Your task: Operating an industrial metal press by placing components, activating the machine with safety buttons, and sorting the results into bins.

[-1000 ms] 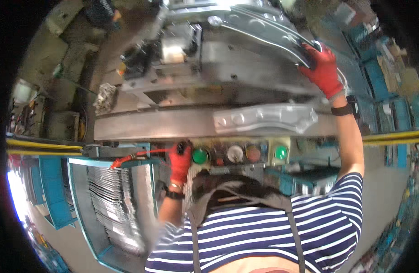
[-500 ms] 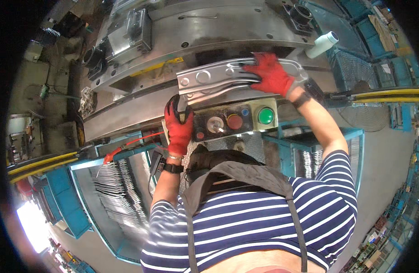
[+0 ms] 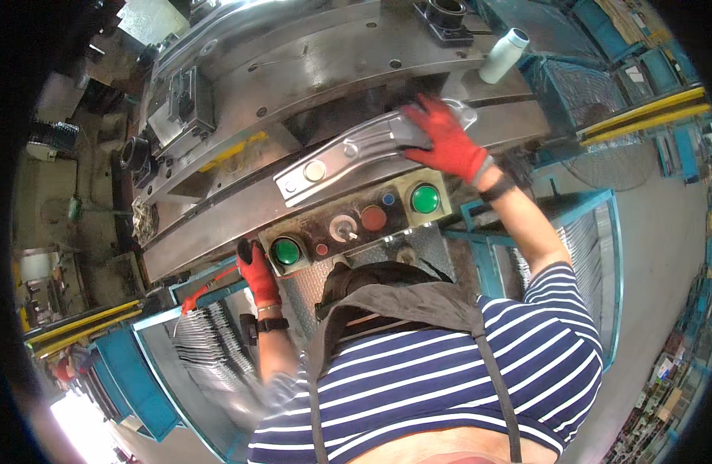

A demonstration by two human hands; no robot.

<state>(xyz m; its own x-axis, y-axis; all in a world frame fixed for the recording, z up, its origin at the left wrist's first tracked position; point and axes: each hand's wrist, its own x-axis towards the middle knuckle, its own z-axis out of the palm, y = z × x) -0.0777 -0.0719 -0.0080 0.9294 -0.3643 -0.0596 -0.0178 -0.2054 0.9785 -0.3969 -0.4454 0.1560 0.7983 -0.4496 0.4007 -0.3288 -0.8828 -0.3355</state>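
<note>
A long, shiny pressed metal part (image 3: 337,158) with round holes and raised ridges lies slantwise behind the control panel (image 3: 371,220). My right hand (image 3: 445,139), in a red glove, spans its right portion, thumb on the near side and fingers toward the far side. The far right end of the part shows past the fingers. In a red glove with dark fingertips, my left hand (image 3: 258,277) is left of the panel's left green button (image 3: 285,250), its fingers partly apart. A thin red-handled rod (image 3: 209,292) runs up to that hand; whether they touch is hidden.
A large steel press bed (image 3: 294,77) spreads out beyond the part, with a pale bottle (image 3: 503,56) standing on its right. Blue-framed bins at lower left (image 3: 159,348) and right (image 3: 615,271) hold stacked metal parts. Yellow bars (image 3: 650,116) stick out at the sides.
My left hand has moved left and back, off the panel's left end, uncovering the green button. The view has shifted and turned. My right hand stays on the metal part.
</note>
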